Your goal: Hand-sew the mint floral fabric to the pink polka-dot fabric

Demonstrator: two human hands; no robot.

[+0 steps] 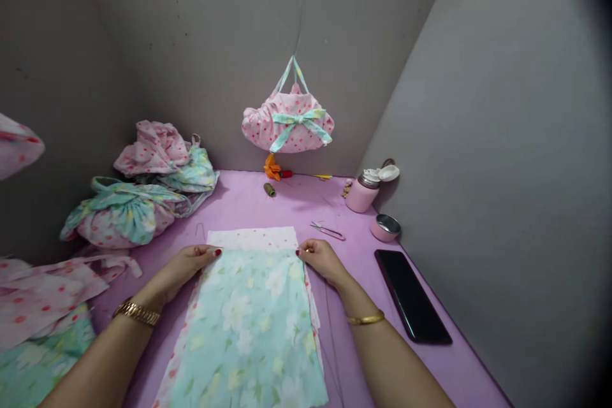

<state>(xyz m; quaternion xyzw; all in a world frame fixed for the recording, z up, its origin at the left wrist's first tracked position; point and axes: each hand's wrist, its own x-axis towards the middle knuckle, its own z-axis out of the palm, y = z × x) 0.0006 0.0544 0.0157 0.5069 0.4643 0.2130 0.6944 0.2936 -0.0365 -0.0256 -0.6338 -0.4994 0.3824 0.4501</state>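
Observation:
A mint-green floral fabric piece (253,325) lies over a pale pink dotted fabric piece (253,238), whose far strip and side edges show beyond it. At the green piece's far left corner, my left hand (191,261) pinches the edge between thumb and fingers. My right hand (322,259) pinches the far right corner the same way. Between the hands the cloth lies flat. A loose dark thread (329,325) runs down the table beside the right edge. Pink-handled thread snips (329,231) lie just beyond my right hand.
Sewn cloth bags (127,220) and fabric pieces (48,293) are heaped at left. A dotted pouch (291,121) hangs at the back. A thread spool (269,190), pink flask (362,194), round cup-like lid (385,227) and black phone (412,296) stand or lie on the purple tabletop (239,194).

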